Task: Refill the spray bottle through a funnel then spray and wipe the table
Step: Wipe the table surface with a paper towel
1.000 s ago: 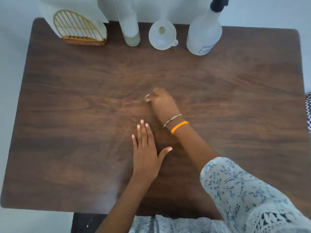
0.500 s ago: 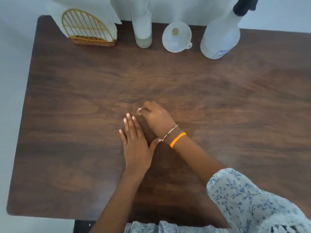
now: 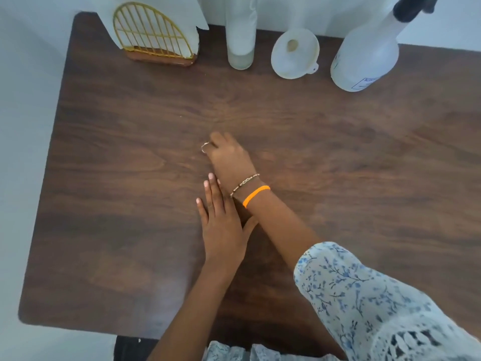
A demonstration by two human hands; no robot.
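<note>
The white spray bottle with a black trigger head stands at the table's far right edge. To its left the white funnel lies on the dark wooden table. My right hand, with a ring and two wristbands, is palm down on the middle of the table. Its fingers bend away from me and are blurred, and whatever is under the palm is hidden. Just behind that wrist, my left hand lies flat on the wood with straight fingers. No cloth shows.
A tall clear bottle with a little liquid at its bottom stands left of the funnel. A gold wire napkin holder with white paper sits at the far left corner. White wall lies behind the table.
My right hand slid toward me and left, then forward again across the table. My left hand stayed flat, shifting slightly left. The view turned a little to the left.
</note>
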